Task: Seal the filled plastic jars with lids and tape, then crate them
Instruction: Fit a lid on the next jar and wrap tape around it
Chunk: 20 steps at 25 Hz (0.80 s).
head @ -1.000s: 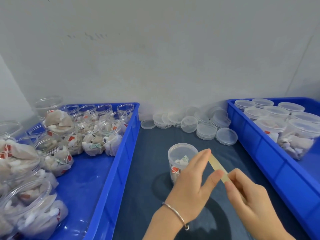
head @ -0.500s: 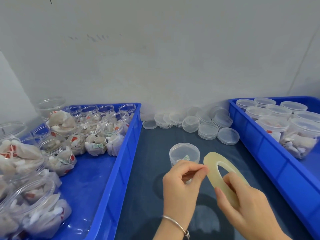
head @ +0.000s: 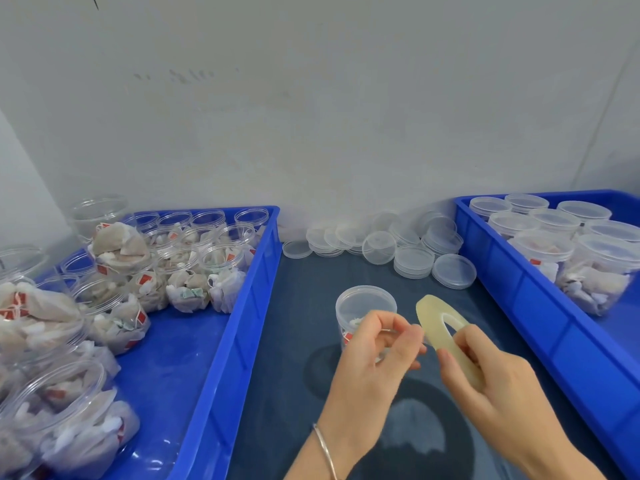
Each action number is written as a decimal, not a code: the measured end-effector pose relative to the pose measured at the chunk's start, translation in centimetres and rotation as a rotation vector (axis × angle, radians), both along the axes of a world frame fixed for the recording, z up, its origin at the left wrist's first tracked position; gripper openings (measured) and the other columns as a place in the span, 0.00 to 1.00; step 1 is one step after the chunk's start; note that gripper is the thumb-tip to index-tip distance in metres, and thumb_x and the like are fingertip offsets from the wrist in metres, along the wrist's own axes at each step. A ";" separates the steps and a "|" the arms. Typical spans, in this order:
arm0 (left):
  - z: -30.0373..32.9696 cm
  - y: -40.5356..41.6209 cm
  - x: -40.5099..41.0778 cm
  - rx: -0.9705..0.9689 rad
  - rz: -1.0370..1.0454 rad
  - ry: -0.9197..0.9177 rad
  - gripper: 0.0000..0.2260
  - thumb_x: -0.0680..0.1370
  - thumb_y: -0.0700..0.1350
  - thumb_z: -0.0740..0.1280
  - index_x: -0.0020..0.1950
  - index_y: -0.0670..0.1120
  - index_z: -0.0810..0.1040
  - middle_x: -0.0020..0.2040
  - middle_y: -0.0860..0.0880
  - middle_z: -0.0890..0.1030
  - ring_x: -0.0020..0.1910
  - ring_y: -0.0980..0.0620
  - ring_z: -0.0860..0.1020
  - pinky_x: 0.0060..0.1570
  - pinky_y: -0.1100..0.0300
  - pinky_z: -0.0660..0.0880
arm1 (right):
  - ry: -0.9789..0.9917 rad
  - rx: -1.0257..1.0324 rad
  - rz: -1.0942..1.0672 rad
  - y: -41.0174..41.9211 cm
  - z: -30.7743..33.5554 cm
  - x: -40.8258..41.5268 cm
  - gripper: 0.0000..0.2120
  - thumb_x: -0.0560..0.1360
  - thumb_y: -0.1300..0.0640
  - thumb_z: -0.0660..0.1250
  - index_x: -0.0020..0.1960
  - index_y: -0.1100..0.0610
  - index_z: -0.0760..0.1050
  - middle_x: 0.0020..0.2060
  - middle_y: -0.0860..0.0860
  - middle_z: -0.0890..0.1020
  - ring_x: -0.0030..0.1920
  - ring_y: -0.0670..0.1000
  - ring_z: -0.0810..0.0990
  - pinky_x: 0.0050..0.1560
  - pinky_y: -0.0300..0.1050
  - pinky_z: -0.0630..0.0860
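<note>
Clear plastic is everywhere on this dark blue worktop (head: 298,341). In the middle stands a lidded jar (head: 363,306), upright, with small sachets inside, partly hidden behind the person's left hand (head: 374,358). That hand has its fingers curled, thumb and fingertips pinched together just beside the edge of the tape roll (head: 440,327); I think it nips the loose end of the tape, though the strip itself is too thin and blurred to make out. A thin bangle (head: 323,448) sits on that wrist. The right hand (head: 491,379) grips the pale yellowish roll from below, fingers wrapped round its lower rim, the ring tilted up toward the jar.

Against the wall lies a heap of loose lids (head: 412,261), some stacked, some leaning. To the left, a blue crate (head: 249,306) holds open jars stuffed with sachets (head: 187,285), several tipped on their sides near the front. To the right, a second blue crate (head: 519,292) holds jars with lids on (head: 540,251), standing close together.
</note>
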<state>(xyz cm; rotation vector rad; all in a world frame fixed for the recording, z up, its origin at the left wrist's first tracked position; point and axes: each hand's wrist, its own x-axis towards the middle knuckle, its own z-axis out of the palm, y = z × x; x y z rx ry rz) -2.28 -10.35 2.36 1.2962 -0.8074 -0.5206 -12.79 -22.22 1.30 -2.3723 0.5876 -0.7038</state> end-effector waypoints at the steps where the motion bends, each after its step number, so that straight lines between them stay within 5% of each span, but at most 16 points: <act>1: 0.0 -0.1 0.1 -0.008 0.012 -0.015 0.11 0.71 0.51 0.73 0.44 0.46 0.76 0.42 0.51 0.82 0.43 0.56 0.80 0.47 0.63 0.77 | 0.014 -0.006 0.001 0.1 0.0 -0.1 0.12 0.73 0.49 0.65 0.35 0.52 0.66 0.24 0.49 0.70 0.25 0.50 0.66 0.28 0.46 0.64; 6: 0.2 -0.4 0.6 -0.006 0.275 -0.259 0.12 0.68 0.36 0.77 0.33 0.49 0.76 0.34 0.54 0.81 0.36 0.55 0.80 0.41 0.65 0.77 | 0.018 -0.063 0.039 0.4 -0.4 -0.4 0.11 0.74 0.43 0.63 0.40 0.47 0.65 0.27 0.46 0.72 0.25 0.49 0.66 0.29 0.42 0.63; 8: 1.3 -0.5 1.1 -0.038 0.331 -0.435 0.12 0.69 0.36 0.76 0.33 0.48 0.75 0.33 0.54 0.79 0.35 0.55 0.79 0.40 0.63 0.77 | 0.016 0.014 0.169 0.5 -0.2 -0.6 0.09 0.73 0.40 0.58 0.52 0.40 0.65 0.29 0.44 0.74 0.27 0.46 0.68 0.31 0.39 0.64; 10: 2.7 -0.5 2.0 -0.096 0.384 -0.608 0.09 0.69 0.38 0.75 0.35 0.44 0.75 0.34 0.52 0.78 0.35 0.53 0.78 0.40 0.57 0.77 | -0.028 0.135 0.295 -0.2 0.1 -0.7 0.23 0.75 0.40 0.55 0.69 0.34 0.55 0.32 0.40 0.74 0.30 0.43 0.70 0.35 0.39 0.67; 12: 3.5 -0.1 2.8 -0.127 0.437 -0.646 0.07 0.69 0.39 0.74 0.38 0.45 0.76 0.34 0.52 0.79 0.36 0.55 0.79 0.41 0.59 0.78 | -0.073 0.011 0.257 -1.2 0.5 -0.6 0.28 0.77 0.37 0.50 0.75 0.36 0.45 0.35 0.35 0.75 0.31 0.42 0.73 0.37 0.33 0.68; 15: 2.0 1.2 4.1 -0.115 0.472 -0.464 0.14 0.69 0.35 0.75 0.47 0.52 0.79 0.36 0.54 0.81 0.37 0.57 0.81 0.42 0.69 0.76 | 0.035 -0.410 0.022 -2.0 1.7 0.2 0.28 0.77 0.35 0.48 0.75 0.36 0.47 0.38 0.36 0.78 0.31 0.44 0.76 0.27 0.39 0.71; 18: -2.1 1.6 4.6 -0.067 0.547 -0.162 0.10 0.67 0.34 0.75 0.39 0.50 0.85 0.35 0.53 0.84 0.37 0.57 0.82 0.40 0.71 0.75 | 0.213 -0.681 -0.083 -2.8 0.9 1.7 0.26 0.78 0.40 0.50 0.73 0.45 0.65 0.21 0.47 0.69 0.18 0.49 0.64 0.21 0.37 0.49; 20: -4.9 1.1 4.9 -0.056 0.561 0.113 0.10 0.68 0.34 0.75 0.35 0.50 0.85 0.35 0.49 0.84 0.38 0.54 0.83 0.40 0.68 0.76 | 0.233 -0.791 -0.067 -2.9 0.0 2.7 0.25 0.76 0.42 0.49 0.69 0.46 0.70 0.19 0.48 0.61 0.18 0.49 0.56 0.23 0.38 0.46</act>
